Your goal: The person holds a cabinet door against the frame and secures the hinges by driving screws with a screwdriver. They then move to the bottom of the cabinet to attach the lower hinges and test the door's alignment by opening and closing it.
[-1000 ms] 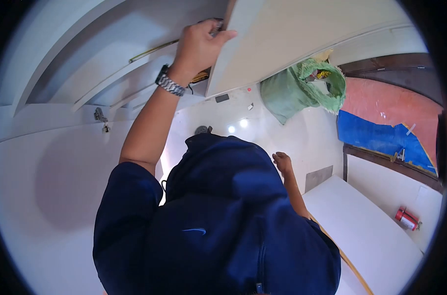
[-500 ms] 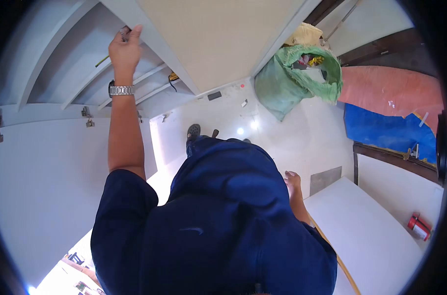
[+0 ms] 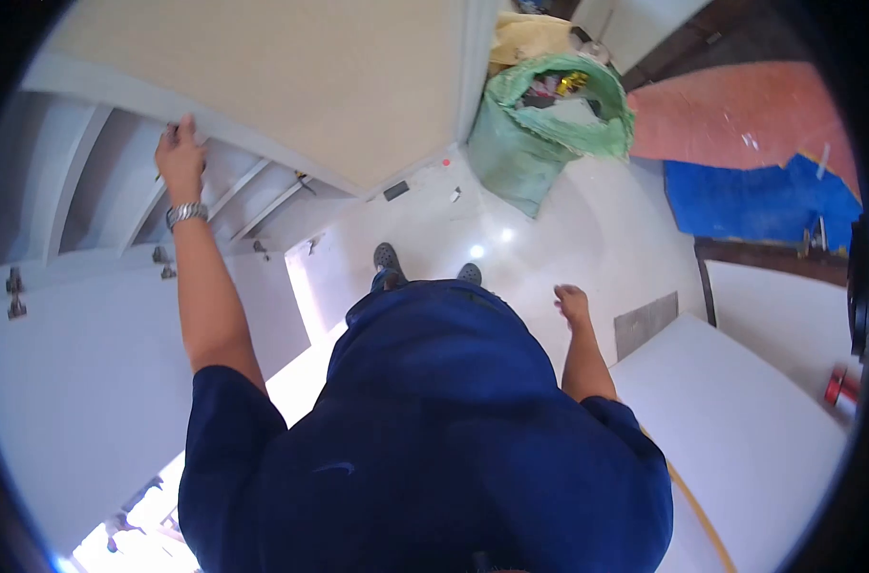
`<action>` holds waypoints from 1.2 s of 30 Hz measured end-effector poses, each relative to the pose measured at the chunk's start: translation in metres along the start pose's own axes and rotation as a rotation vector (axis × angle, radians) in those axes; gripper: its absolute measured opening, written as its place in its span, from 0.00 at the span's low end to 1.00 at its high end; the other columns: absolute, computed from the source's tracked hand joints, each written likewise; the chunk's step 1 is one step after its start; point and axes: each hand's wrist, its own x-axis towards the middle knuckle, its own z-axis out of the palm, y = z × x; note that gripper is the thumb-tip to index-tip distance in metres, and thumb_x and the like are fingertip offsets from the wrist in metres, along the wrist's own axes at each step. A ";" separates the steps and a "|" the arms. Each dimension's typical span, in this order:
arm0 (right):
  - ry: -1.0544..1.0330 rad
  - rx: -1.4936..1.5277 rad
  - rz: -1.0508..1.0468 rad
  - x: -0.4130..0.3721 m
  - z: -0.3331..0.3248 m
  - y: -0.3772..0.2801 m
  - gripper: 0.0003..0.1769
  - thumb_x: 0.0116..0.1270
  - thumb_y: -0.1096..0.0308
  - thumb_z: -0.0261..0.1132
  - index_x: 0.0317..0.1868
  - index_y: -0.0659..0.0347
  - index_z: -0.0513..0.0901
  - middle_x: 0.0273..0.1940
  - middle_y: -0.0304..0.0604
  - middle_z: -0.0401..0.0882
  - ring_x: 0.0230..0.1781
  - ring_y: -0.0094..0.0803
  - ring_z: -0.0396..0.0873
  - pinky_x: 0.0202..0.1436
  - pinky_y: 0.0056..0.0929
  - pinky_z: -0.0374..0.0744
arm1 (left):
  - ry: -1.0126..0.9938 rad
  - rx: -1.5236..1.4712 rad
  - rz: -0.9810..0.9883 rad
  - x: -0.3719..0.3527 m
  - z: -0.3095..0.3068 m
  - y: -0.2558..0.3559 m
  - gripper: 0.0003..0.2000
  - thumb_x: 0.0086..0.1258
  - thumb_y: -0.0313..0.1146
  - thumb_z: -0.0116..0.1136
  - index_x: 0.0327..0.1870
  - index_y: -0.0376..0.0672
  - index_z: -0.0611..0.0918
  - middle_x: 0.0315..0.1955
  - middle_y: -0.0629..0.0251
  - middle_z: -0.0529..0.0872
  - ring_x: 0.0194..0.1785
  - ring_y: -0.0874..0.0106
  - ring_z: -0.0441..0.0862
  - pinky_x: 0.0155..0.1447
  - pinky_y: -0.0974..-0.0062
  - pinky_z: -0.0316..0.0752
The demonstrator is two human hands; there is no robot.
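My left hand (image 3: 180, 160), a metal-banded watch (image 3: 186, 214) on its wrist, is raised to the front frame (image 3: 119, 94) of a pale cabinet. Its fingers are pinched around something small and dark that I cannot make out. Behind it lie the cabinet's slatted compartments (image 3: 86, 181), with a small yellow and dark object (image 3: 303, 179) partly visible further along. My right hand (image 3: 571, 304) hangs in the air at my other side, fingers loosely curled and a gap beside the thumb. Nothing shows in it.
Metal hinges (image 3: 15, 292) sit along the open white cabinet door (image 3: 91, 382). A green sack (image 3: 516, 158) with scraps stands on the floor beyond. Blue sheeting (image 3: 740, 205), a white panel (image 3: 731, 411) and a red cylinder (image 3: 838, 387) are at right. Small bits, including a dark rectangle (image 3: 396, 191), lie on the floor.
In view, my left hand has shifted down and left, still at the cabinet frame. My right hand appears slightly higher, more of its forearm showing. The camera view has turned, and both shoes now show.
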 end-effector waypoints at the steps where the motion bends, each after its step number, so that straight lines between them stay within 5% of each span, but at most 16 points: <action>1: -0.008 0.010 -0.012 0.000 0.005 -0.010 0.22 0.61 0.57 0.65 0.49 0.65 0.79 0.36 0.43 0.81 0.31 0.30 0.79 0.30 0.25 0.75 | -0.007 -0.054 -0.008 0.003 0.002 -0.005 0.16 0.67 0.41 0.59 0.41 0.34 0.79 0.29 0.66 0.82 0.20 0.81 0.70 0.21 0.81 0.64; 7: -0.026 0.027 -0.044 -0.007 0.030 -0.018 0.23 0.60 0.60 0.66 0.48 0.71 0.78 0.38 0.48 0.81 0.32 0.32 0.79 0.36 0.28 0.78 | -0.034 0.007 0.072 -0.006 0.004 0.008 0.14 0.69 0.41 0.57 0.33 0.38 0.77 0.24 0.69 0.78 0.18 0.81 0.68 0.21 0.82 0.65; 12: -0.037 -0.170 -0.188 0.029 0.040 0.088 0.21 0.59 0.62 0.67 0.46 0.72 0.79 0.37 0.49 0.82 0.32 0.35 0.80 0.36 0.31 0.79 | -0.062 0.077 0.104 0.007 -0.001 -0.007 0.14 0.70 0.41 0.56 0.32 0.39 0.77 0.22 0.69 0.77 0.17 0.81 0.68 0.21 0.82 0.66; 13: -0.096 -0.771 -0.553 0.029 0.030 0.100 0.22 0.58 0.62 0.67 0.46 0.73 0.79 0.37 0.51 0.82 0.34 0.37 0.80 0.37 0.32 0.79 | -0.054 0.067 0.083 0.005 0.000 -0.005 0.14 0.69 0.41 0.57 0.32 0.39 0.77 0.22 0.69 0.76 0.17 0.81 0.68 0.21 0.82 0.66; 16: -0.001 -0.190 0.014 0.011 0.023 0.118 0.22 0.59 0.62 0.67 0.46 0.74 0.79 0.37 0.51 0.83 0.34 0.37 0.81 0.37 0.32 0.79 | -0.038 0.027 0.040 0.000 0.003 0.002 0.13 0.69 0.41 0.57 0.31 0.39 0.77 0.22 0.69 0.76 0.17 0.81 0.68 0.20 0.82 0.65; 17: 0.049 -0.152 0.037 0.006 0.021 0.120 0.22 0.59 0.61 0.66 0.46 0.73 0.79 0.37 0.51 0.83 0.34 0.37 0.81 0.37 0.33 0.79 | -0.038 0.003 0.040 0.000 0.004 0.003 0.13 0.69 0.41 0.57 0.31 0.39 0.77 0.22 0.69 0.76 0.17 0.81 0.68 0.20 0.82 0.65; 26: 0.107 -0.135 -0.039 -0.001 0.005 0.096 0.20 0.59 0.61 0.66 0.42 0.73 0.80 0.35 0.51 0.82 0.30 0.35 0.80 0.37 0.33 0.79 | -0.010 -0.057 0.033 -0.006 0.011 0.009 0.13 0.70 0.39 0.56 0.33 0.38 0.76 0.24 0.68 0.76 0.17 0.80 0.68 0.20 0.82 0.65; 33: 0.085 -0.558 -0.388 0.018 0.008 0.098 0.20 0.62 0.54 0.56 0.32 0.64 0.83 0.36 0.57 0.81 0.40 0.52 0.78 0.49 0.44 0.74 | -0.022 -0.092 -0.037 -0.011 0.011 0.018 0.12 0.71 0.39 0.55 0.34 0.38 0.74 0.24 0.69 0.74 0.18 0.79 0.67 0.20 0.82 0.66; 36: 0.062 -0.579 -0.352 -0.006 -0.001 0.068 0.20 0.64 0.55 0.53 0.32 0.63 0.83 0.35 0.57 0.81 0.39 0.53 0.78 0.49 0.47 0.74 | -0.039 -0.105 -0.041 -0.006 0.011 0.005 0.12 0.71 0.38 0.55 0.35 0.38 0.74 0.23 0.69 0.74 0.17 0.79 0.67 0.20 0.81 0.65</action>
